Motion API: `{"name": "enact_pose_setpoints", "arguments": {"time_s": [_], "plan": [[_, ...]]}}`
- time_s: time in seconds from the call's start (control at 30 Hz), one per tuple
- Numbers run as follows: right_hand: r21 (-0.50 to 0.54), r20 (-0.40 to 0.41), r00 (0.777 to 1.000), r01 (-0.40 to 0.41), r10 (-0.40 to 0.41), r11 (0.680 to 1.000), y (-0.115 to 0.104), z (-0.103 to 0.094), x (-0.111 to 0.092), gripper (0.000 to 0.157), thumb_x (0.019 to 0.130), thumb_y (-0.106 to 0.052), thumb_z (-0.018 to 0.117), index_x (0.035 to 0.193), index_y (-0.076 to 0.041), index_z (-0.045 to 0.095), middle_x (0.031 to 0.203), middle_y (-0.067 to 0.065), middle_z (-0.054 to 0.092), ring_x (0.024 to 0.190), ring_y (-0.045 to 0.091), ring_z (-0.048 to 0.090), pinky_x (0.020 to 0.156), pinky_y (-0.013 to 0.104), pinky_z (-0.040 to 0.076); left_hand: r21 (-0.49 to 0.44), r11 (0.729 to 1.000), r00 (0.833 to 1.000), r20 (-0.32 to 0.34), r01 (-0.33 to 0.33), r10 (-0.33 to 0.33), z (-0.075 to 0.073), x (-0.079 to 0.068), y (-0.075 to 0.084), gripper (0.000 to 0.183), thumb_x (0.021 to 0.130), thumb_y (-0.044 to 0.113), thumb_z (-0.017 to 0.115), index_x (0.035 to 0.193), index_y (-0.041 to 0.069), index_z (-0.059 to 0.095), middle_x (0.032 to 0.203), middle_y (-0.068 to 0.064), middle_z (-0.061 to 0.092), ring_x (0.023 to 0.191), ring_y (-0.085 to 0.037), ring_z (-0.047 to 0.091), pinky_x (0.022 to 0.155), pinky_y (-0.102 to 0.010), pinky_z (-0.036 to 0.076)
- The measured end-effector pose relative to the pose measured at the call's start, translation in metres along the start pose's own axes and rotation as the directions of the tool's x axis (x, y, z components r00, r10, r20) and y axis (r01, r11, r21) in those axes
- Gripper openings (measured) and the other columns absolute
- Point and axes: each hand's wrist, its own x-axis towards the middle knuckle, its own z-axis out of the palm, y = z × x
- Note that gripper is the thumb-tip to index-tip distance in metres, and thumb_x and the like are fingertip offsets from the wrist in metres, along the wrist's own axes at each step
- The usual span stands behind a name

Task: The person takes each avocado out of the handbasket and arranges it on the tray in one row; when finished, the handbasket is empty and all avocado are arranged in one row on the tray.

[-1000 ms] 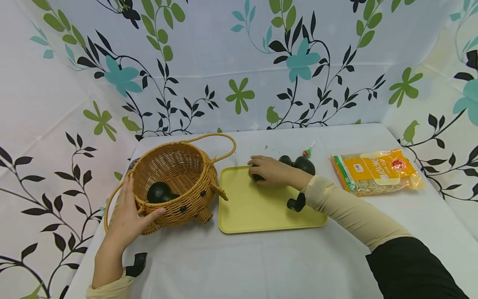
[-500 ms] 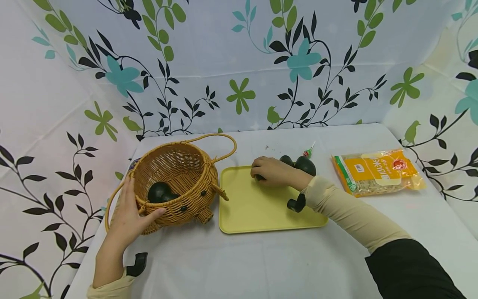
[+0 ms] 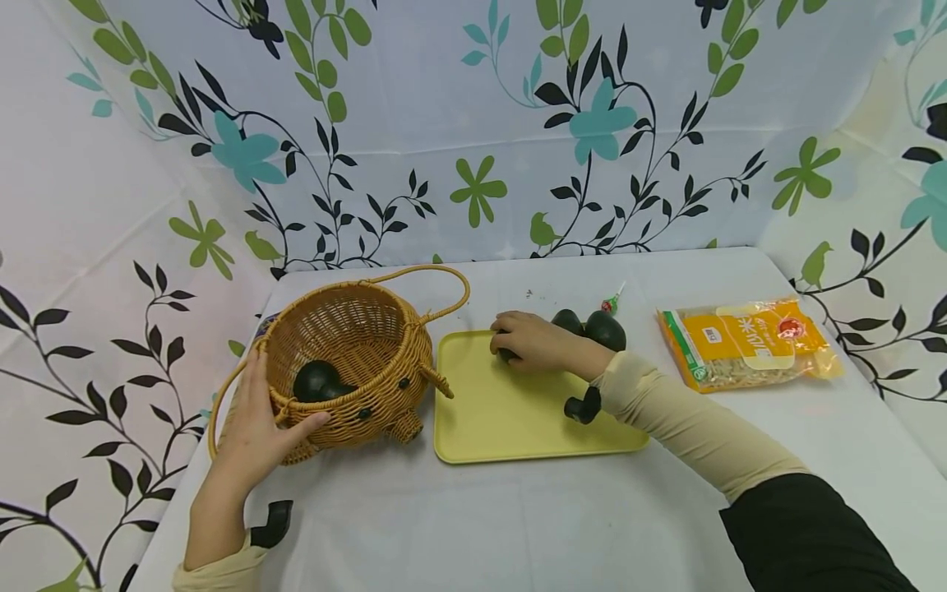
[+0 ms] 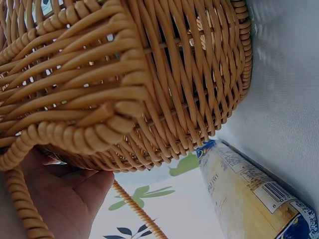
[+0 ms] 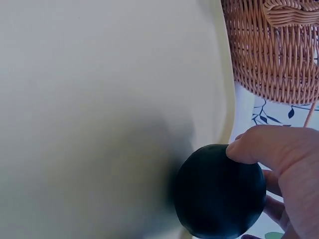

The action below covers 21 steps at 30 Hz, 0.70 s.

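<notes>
My left hand (image 3: 255, 436) rests against the left side of a wicker basket (image 3: 399, 395) with an animal's snout, fingers along the outside and thumb spread toward the front. Inside the basket lies a dark green gourd (image 3: 320, 381) with a round body and narrower neck. Over the far left part of a yellow tray (image 3: 510, 427), my right hand (image 3: 536, 341) grips another dark green gourd (image 5: 219, 191). Only its rounded end shows in the right wrist view, thumb on top and fingers beneath. Beyond that wrist are two dark green rounded shapes (image 3: 605, 329), partly hidden by the hand.
An orange packet of pale grains (image 3: 747, 341) lies at the right of the white table. A lollipop (image 3: 610, 304) sits behind the tray. In the left wrist view, a yellow and blue packet (image 4: 254, 194) stands close to the basket. The basket's looped handle (image 3: 444, 288) reaches toward the tray.
My right hand has shifted very slightly left over the tray, still gripping the gourd. The left hand and basket stay where they were.
</notes>
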Motion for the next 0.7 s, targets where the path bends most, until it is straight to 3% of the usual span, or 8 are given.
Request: {"name": "enact_pose_setpoints", "arguments": {"time_s": [0.1, 0.37, 0.7], "plan": [[0.006, 0.002, 1.000, 0.001, -0.001, 1.000, -0.001, -0.002, 0.001, 0.022, 0.086, -0.018, 0.067, 0.108, -0.013, 0.065, 0.123, 0.016, 0.058, 0.123, 0.034, 0.050, 0.107, 0.045, 0.039, -0.002, 1.000, 1.000, 0.000, -0.001, 0.001, 0.000, 0.000, 0.000, 0.116, 0.078, 0.049, 0.071, 0.152, 0.013, -0.010, 0.159, -0.013, -0.012, 0.142, -0.050, 0.004, 0.099, -0.076, 0.019], [0.080, 0.062, 0.989, -0.136, 0.131, 0.987, 0.003, -0.012, 0.003, 0.046, 0.089, -0.033, 0.064, 0.131, -0.018, 0.053, 0.141, 0.013, 0.046, 0.140, 0.034, 0.031, 0.113, 0.053, 0.028, 0.000, 1.000, 1.000, -0.002, -0.004, 0.004, 0.000, 0.000, 0.000, 0.116, 0.078, 0.049, 0.072, 0.152, 0.013, -0.010, 0.159, -0.013, -0.012, 0.142, -0.050, 0.004, 0.098, -0.076, 0.018], [0.081, -0.134, 0.981, -0.130, 0.140, 0.988, 0.016, -0.040, 0.002, 0.047, 0.089, -0.030, 0.063, 0.131, -0.012, 0.053, 0.140, 0.019, 0.046, 0.137, 0.037, 0.033, 0.114, 0.051, 0.026, -0.001, 1.000, 1.000, 0.011, 0.008, -0.008, -0.001, 0.000, 0.000, 0.117, 0.077, 0.050, 0.071, 0.152, 0.015, -0.012, 0.159, -0.010, -0.015, 0.143, -0.050, 0.002, 0.097, -0.077, 0.018]]}}
